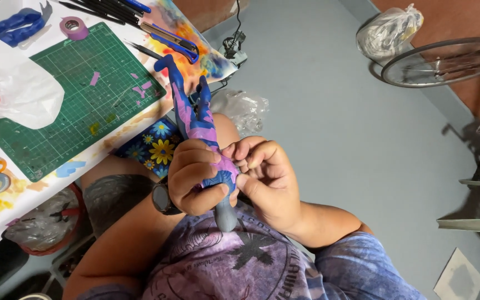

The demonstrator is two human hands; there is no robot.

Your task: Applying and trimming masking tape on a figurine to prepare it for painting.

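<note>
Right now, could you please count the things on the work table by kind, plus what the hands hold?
Painted model in the left hand and right hand: 1
Green cutting mat: 1
Tape roll: 1
Blue utility knife: 1
White plastic bag: 1
Total: 5

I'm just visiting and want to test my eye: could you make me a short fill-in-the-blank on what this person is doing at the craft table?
1. The left hand grips a long blue and ____ painted figure.
2. The right hand touches the figure with its ____.
3. On the table lies a cutting mat coloured ____.
4. Near the top right corner, by the wall, stands a bicycle ____.

Missing words: pink; fingertips; green; wheel
</note>
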